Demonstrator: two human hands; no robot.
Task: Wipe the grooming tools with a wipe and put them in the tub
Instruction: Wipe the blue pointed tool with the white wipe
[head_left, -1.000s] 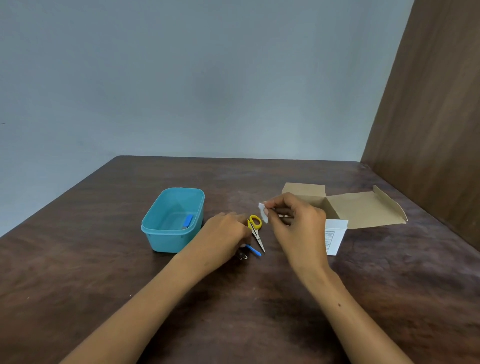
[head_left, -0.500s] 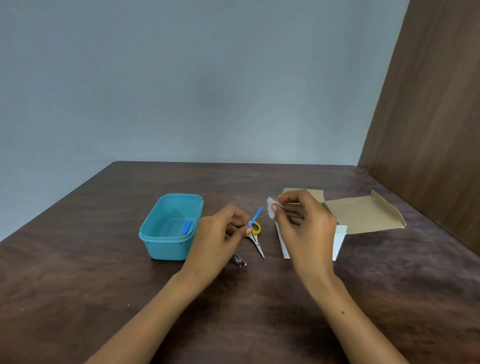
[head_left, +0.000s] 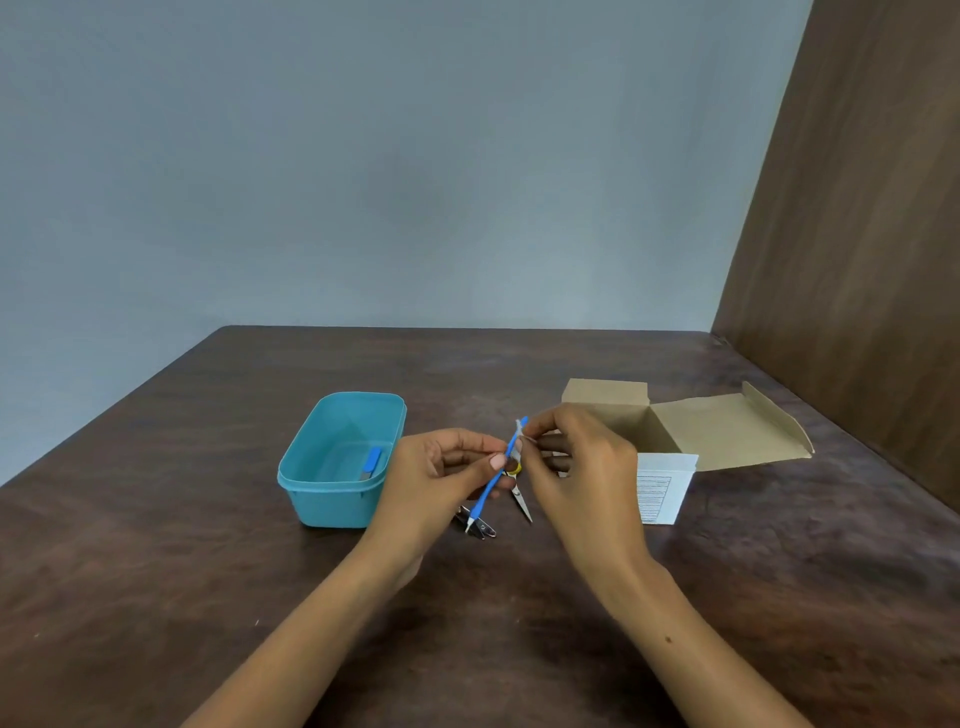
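Note:
My left hand (head_left: 436, 473) pinches a thin blue-handled grooming tool (head_left: 493, 480) at its middle and holds it slanted above the table, metal tip down. My right hand (head_left: 576, 462) presses a small white wipe (head_left: 521, 434) around the tool's upper end. Small scissors with yellow handles (head_left: 519, 496) lie on the table under my hands, partly hidden. A dark metal clipper (head_left: 480, 527) lies just in front of them. The teal tub (head_left: 311, 499) stands to the left and holds one blue-handled tool (head_left: 371, 462).
An open brown cardboard box (head_left: 701, 431) with a white printed front panel (head_left: 665, 488) lies to the right of my hands. A brown wooden wall panel (head_left: 857, 260) borders the dark wooden table (head_left: 208, 571) on the right.
My left hand picked the blue tool up from the table and raised it. My right hand brought the wipe onto the tool's upper end.

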